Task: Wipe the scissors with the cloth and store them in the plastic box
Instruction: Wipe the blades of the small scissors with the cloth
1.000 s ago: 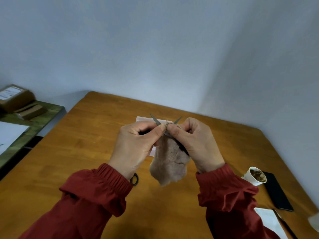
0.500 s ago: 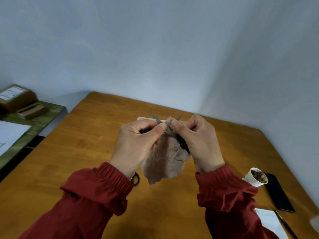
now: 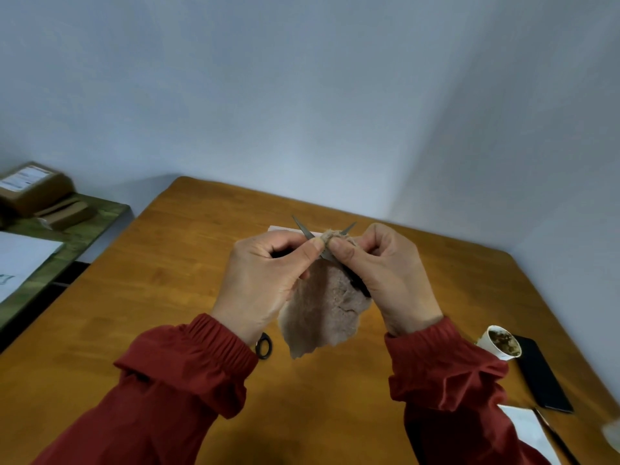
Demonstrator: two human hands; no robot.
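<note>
The big wooden surface point(image 3: 167, 297) fills the room's corner. The person stands at its six o'clock edge, both red sleeves reaching in. Off at nine o'clock is a green side table with brown boxes point(image 3: 33, 193). At four o'clock sit a black phone point(image 3: 540, 374) and a paper cup point(image 3: 500, 340).

In the middle, lifted off the wood, the left hand point(image 3: 258, 280) holds the scissors point(image 3: 307, 231), its grip closed on them. The blades are spread wide and point up toward twelve o'clock. One black handle ring pokes out under the left wrist. The right hand point(image 3: 389, 276) pinches the cloth point(image 3: 322, 307) onto the right blade, a narrow grip, and the rest of the cloth hangs down.

A white thing point(image 3: 278, 228) peeks out behind the hands at twelve o'clock. It may be the box, but I cannot tell.

I think the wiping is only partly done. The sharp tips are bare and near the fingers. If the right thumb slides past the cloth, it could get cut. The blades could also snap shut on a finger, or catch and tear the cloth.
</note>
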